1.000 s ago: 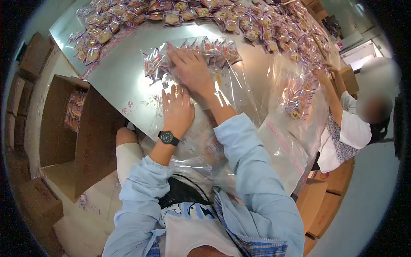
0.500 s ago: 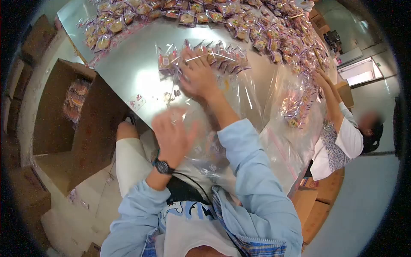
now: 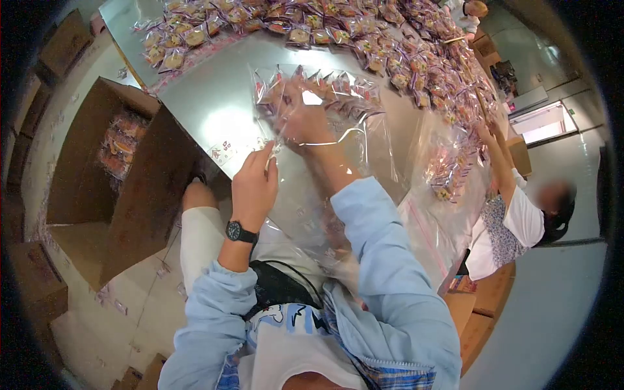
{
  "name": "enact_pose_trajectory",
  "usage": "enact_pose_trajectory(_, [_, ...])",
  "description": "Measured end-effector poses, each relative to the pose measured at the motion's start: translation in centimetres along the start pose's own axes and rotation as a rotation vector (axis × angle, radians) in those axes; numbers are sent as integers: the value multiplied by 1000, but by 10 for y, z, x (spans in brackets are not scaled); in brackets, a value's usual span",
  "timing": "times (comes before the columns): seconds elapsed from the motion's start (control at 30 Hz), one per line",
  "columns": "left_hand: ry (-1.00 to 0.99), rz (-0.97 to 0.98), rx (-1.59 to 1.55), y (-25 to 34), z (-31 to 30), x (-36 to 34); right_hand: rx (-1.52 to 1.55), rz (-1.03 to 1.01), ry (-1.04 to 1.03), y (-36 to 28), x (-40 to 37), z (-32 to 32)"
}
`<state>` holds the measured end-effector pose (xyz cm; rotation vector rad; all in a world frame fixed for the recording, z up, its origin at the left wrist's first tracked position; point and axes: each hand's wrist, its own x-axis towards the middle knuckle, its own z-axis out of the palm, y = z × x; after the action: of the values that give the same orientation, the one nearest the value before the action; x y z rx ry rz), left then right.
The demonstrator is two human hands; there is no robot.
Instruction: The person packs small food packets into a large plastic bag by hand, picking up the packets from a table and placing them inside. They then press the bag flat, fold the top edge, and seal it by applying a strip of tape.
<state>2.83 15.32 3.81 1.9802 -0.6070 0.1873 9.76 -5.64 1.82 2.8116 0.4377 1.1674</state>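
Note:
A large clear plastic bag (image 3: 364,146) lies across the near part of the metal table (image 3: 208,78). Rows of individually wrapped snacks (image 3: 348,88) sit inside its far end. My right hand (image 3: 302,120) reaches under the bag's film, up against the left part of the rows; glare and film hide its fingertips. My left hand (image 3: 255,185), with a black watch on its wrist, has thumb and forefinger pinched on the bag's edge, left of my right forearm.
Many wrapped snacks (image 3: 299,36) are heaped along the table's far side. An open cardboard box (image 3: 146,188) with packets stands on the left. At right, a co-worker (image 3: 510,218) reaches toward the heap beside another bag of snacks (image 3: 448,169). Another person (image 3: 465,16) is farther back.
My left hand has moved up from a spread, blurred pose to the bag's edge, and its fingers have closed there. The film now covers my right hand.

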Motion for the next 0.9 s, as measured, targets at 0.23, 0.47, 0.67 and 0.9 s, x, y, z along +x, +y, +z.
enact_pose_trajectory(0.23, [75, -76, -201, 16, 4, -11, 71, 59, 60, -16, 6, 18])
enact_pose_trajectory(0.47, [80, -259, -257, 13, 3, -19, 294, 321, 308, -34, 20, 30])
enact_pose_trajectory(0.67, [82, -306, -329, 20, 0, -23, 193, 390, 312, -38, 19, 43])
enact_pose_trajectory(0.9, [81, -280, -356, 24, -11, -26, -394, 174, 88, -18, 8, 67])
